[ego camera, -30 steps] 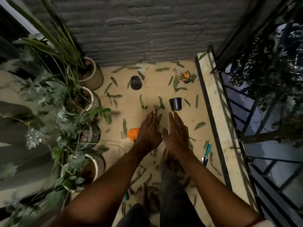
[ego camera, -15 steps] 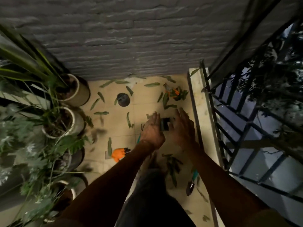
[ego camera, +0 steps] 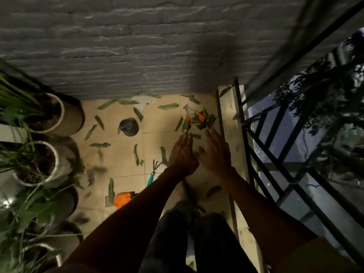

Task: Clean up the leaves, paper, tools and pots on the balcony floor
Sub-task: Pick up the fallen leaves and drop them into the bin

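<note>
Both arms reach forward over the tiled balcony floor [ego camera: 122,160]. My left hand [ego camera: 182,154] and my right hand [ego camera: 215,152] hover side by side with straight fingers and hold nothing. Just beyond the fingertips lies a heap of green leaves with an orange item [ego camera: 200,119] and a scrap of white paper [ego camera: 188,110]. A small black pot [ego camera: 129,127] lies overturned to the left. Loose leaves [ego camera: 136,154] are scattered about. A teal-handled hand rake [ego camera: 154,173] lies below my left hand, and an orange glove [ego camera: 123,199] lies near my left forearm.
Large planters with plants [ego camera: 49,115] [ego camera: 39,162] line the left side. A grey brick wall [ego camera: 137,46] closes the far end. A pale ledge [ego camera: 229,115] and a black metal railing [ego camera: 275,154] run along the right. My legs fill the lower middle.
I have moved forward toward the wall and both hands have reached farther along the floor. The upright black pot seen between my hands is no longer visible.
</note>
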